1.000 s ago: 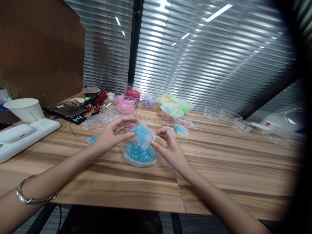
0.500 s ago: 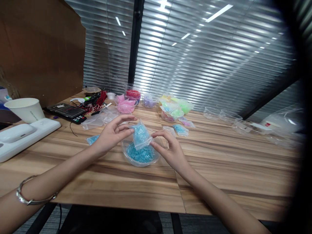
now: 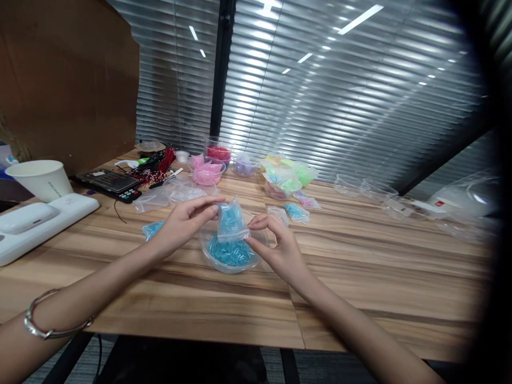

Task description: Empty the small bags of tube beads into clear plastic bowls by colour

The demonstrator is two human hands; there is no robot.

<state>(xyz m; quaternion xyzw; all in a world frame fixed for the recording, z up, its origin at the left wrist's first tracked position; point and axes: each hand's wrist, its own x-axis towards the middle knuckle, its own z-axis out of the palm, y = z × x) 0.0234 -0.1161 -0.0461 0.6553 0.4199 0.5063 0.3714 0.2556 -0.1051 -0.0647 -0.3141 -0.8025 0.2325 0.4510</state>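
Your left hand [image 3: 184, 221] and right hand [image 3: 282, 250] pinch a filmy, blue-filled bag [image 3: 231, 220]; below sits a round, translucent bowl [image 3: 231, 269].

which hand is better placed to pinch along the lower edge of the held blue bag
Probably the right hand: it is at the right end of that edge, while the left hand is by the upper left of the blue bag.

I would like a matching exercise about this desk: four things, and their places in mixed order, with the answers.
1. plastic bag
2. bracelet
3. white cup
4. nearest bowl

A. around the left forearm
B. on the table, partly hidden by the bag
C. between the left hand and right hand
D. behind the long white device

Pairs: 1-C, 2-A, 3-D, 4-B
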